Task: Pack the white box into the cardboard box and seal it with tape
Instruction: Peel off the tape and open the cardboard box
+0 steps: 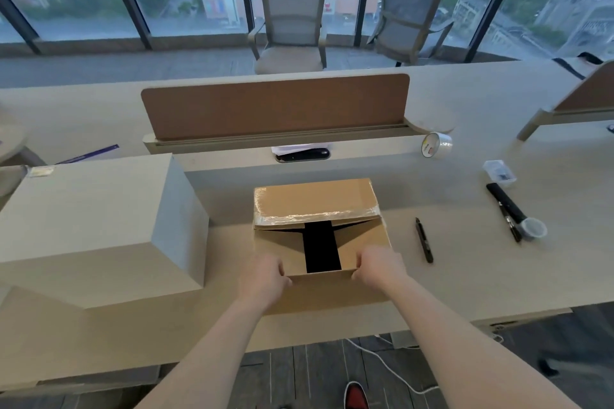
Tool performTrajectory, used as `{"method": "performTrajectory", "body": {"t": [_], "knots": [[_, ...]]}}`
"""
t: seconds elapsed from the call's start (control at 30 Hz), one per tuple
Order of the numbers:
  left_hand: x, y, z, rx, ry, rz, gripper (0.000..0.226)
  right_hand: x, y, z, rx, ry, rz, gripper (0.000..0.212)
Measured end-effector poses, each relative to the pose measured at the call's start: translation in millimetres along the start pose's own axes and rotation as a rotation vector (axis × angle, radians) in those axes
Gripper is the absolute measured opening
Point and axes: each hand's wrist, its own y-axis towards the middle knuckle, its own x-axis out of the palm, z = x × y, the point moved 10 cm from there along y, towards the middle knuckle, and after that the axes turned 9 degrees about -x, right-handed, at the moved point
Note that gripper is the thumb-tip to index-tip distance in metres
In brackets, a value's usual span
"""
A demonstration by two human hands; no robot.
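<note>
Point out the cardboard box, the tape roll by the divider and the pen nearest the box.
cardboard box [315, 197], head view, far flap.
tape roll [438, 145], head view, outer band.
pen [424, 240], head view, mid barrel.

Left hand [265, 276], right hand [378, 267] on cardboard box [327, 290]

A brown cardboard box [362, 242] sits upright near the front edge of a pale worktop [465, 279], its top partly open. The far flap leans in over the opening, with a shiny, wrinkled strip of clear tape along its free edge. Both side flaps are folded down inside, leaving a dark rectangular gap between them (nothing can be made out within). The near flap is gripped at its two top corners, the left hand [265, 279] and right hand [378, 267] each curling fingers over its edge. A roll of clear tape [437, 144] with a white core stands on its edge, well behind the box and to its right.
</note>
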Motion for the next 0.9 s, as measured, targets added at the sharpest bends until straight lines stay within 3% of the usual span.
{"method": "performTrajectory", "body": {"t": [0.23,0.43,0.73,0.9], "knots": [[9,3,-4,0.021,-0.049,-0.049,0.020,2,-9,6,0.062,0.149,0.002,0.025],[6,12,-5,-0.001,-0.096,-0.165,0.022,-9,-2,19,0.204,0.714,0.094,0.018],[-9,56,-18,-0.304,-0.803,-0.191,0.017,-10,27,14,0.466,1.622,0.244,0.032],[-12,72,-20,-0.491,-1.104,-0.166,0.040,-1,54,11,0.508,1.894,0.195,0.047]]}}
